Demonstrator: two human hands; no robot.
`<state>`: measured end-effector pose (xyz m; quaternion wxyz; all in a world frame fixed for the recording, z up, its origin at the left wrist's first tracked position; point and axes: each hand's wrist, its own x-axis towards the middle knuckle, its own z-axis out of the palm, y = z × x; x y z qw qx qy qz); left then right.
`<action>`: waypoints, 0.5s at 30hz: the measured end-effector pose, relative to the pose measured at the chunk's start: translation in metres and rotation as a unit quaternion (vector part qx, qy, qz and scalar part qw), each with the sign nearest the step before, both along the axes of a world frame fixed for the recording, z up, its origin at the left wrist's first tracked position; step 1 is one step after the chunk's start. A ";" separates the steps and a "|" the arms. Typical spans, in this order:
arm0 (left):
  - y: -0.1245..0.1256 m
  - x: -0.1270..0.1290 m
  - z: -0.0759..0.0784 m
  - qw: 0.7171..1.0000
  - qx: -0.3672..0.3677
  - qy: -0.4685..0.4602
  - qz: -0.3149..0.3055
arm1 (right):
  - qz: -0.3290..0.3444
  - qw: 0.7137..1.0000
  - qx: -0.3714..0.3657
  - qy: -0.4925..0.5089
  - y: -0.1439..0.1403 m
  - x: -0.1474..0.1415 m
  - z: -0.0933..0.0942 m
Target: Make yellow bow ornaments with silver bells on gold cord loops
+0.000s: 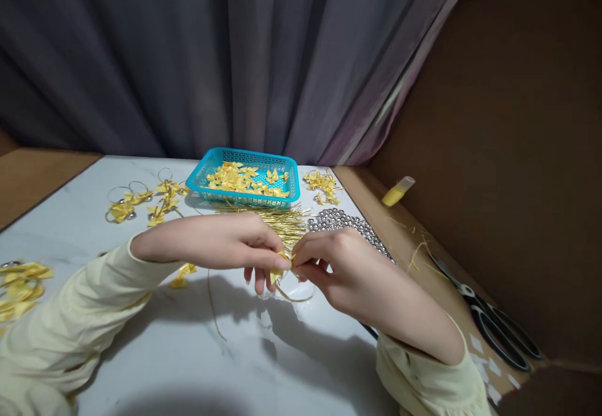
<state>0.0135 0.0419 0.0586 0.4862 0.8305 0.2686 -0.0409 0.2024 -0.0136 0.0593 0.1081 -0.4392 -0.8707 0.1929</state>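
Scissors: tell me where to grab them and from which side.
Take the scissors by the black loop handles, which lie nearest the person on the right ledge; the blades point away toward the wall. Probably best to come from above with the right hand, since they lie flat.

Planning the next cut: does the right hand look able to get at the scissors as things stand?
Probably yes. The scissors lie in the open just right of the right hand, nothing between them, but that hand and the left hand are pinching a yellow bow.

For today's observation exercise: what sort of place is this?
Probably a home craft table: a blue basket of yellow ribbon bows, black scissors at the table edge, and a curtain behind.
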 end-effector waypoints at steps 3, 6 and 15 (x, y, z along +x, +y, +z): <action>-0.001 0.000 0.002 1.000 -0.020 0.007 -0.009 | -0.003 1.000 -0.005 0.008 0.000 0.001 0.001; -0.001 -0.001 0.004 1.000 -0.015 0.025 -0.005 | -0.007 1.000 -0.014 0.019 0.001 0.002 0.002; -0.001 -0.001 0.002 1.000 0.012 0.019 -0.013 | -0.023 0.998 -0.057 0.017 0.008 0.002 0.001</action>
